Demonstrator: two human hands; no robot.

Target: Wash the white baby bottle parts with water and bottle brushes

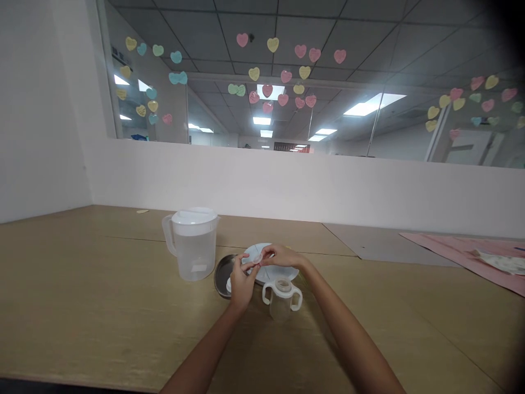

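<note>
Between my left hand (243,279) and my right hand (279,255) is a small clear, ring-like piece (257,259), pinched by the fingertips of both. The hands hold it above the near-left part of a pale round plate (281,272). Just below them a clear two-handled cup (281,306) with a white collar stands upright on the table. A metal dish (222,273) lies left of the plate, partly behind my left hand, with a white item (228,285) in it, mostly hidden.
A lidded translucent pitcher (194,246) stands left of the dish on the wooden table (102,306). At the right lie a grey sheet (381,249) and a pink cloth (455,250). A white wall (246,180) with a window rises behind.
</note>
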